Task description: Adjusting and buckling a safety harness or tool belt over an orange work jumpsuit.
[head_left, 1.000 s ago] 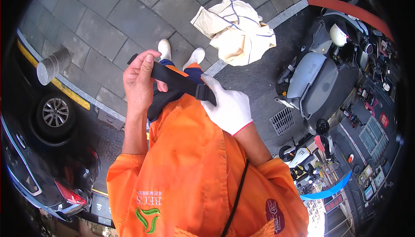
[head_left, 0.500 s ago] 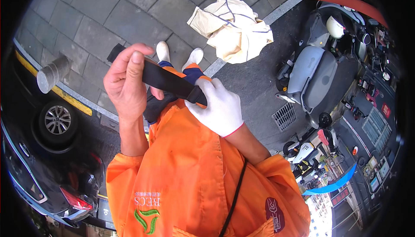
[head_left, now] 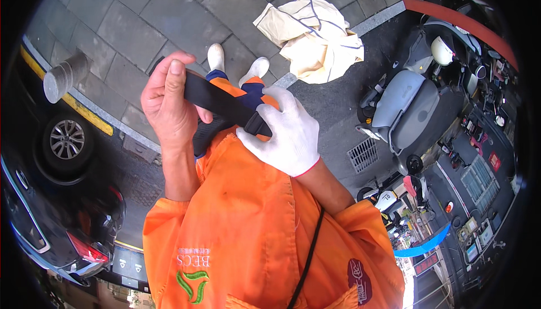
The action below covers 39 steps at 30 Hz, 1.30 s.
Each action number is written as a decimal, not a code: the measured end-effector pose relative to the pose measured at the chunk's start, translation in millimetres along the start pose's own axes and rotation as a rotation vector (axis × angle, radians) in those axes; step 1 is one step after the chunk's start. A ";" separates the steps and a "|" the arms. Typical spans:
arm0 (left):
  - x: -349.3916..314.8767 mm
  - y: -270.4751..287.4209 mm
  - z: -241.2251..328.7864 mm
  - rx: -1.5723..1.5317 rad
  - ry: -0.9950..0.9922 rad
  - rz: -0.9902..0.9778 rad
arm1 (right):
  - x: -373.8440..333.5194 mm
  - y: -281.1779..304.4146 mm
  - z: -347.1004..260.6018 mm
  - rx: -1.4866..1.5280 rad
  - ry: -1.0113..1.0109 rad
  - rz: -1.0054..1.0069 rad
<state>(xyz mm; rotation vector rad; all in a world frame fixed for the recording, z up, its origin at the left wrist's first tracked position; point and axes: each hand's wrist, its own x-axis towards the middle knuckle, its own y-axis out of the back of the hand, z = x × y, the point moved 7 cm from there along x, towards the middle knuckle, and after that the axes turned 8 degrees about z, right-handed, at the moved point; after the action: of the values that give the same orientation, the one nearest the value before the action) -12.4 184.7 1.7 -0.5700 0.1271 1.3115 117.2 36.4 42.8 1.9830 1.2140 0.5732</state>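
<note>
A wide black strap [head_left: 217, 98] stretches between my two hands in front of my waist. My left hand [head_left: 169, 106], bare, pinches its upper left part between thumb and fingers. White knit covers my right hand [head_left: 290, 134], whose thumb and fingers grip the strap's lower right end, beside a black loop or folded piece [head_left: 256, 124]. The fingertips there are partly hidden. Under the strap, close to my left wrist, shows a dark textured piece [head_left: 211, 134]; what it belongs to cannot be made out. I wear an orange jacket [head_left: 242, 213].
A crumpled cream cloth with dark edging [head_left: 321, 38] lies on the paving ahead, right of my white shoes [head_left: 216, 58]. To the left are a stone bollard [head_left: 59, 83] and a dark car [head_left: 67, 207]. Rightward stand a grey scooter [head_left: 406, 103] and a drain grate [head_left: 363, 155].
The strap tail beyond my left hand, plain to see earlier, is now mostly hidden behind the fingers. Both hands keep their grip, and the view has shifted slightly.
</note>
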 end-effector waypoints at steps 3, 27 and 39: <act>-1.1 -16.4 8.0 -0.001 0.010 -0.036 | -4.2 -11.3 -3.3 -0.051 -0.023 -0.048; -19.2 76.6 -23.8 1.006 -0.316 -0.004 | -48.2 -21.1 9.9 0.395 -0.388 -0.564; -96.5 -19.1 -74.6 0.670 0.033 -1.009 | -68.2 -14.9 22.8 0.353 -0.496 -0.359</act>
<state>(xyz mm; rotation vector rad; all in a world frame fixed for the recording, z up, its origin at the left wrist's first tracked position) -3.9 63.1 -17.4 -0.0288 0.2512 0.2300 93.4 -28.1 16.8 1.9508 1.3600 -0.3191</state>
